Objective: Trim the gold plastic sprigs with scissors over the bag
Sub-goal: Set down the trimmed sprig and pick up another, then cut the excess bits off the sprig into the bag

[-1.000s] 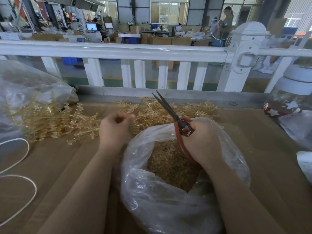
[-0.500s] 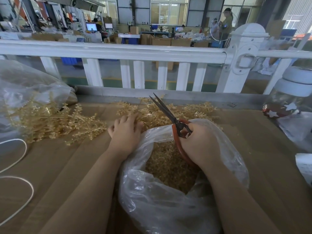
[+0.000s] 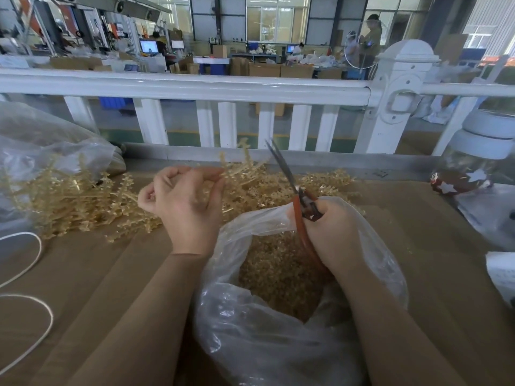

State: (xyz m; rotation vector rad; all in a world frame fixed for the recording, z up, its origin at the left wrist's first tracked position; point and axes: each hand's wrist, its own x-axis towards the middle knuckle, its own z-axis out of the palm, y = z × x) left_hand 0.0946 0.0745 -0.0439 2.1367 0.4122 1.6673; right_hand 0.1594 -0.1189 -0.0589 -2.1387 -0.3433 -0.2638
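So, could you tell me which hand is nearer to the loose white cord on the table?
Left. The left hand holds a sprig just right of the cord; the right hand grips the scissors over the bag, farther away.

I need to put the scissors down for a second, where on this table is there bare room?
Bare table lies right of the bag, short of the jar and the paper. A second patch lies left of the left arm, between the cord and the sprigs. Behind the bag is crowded with sprigs.
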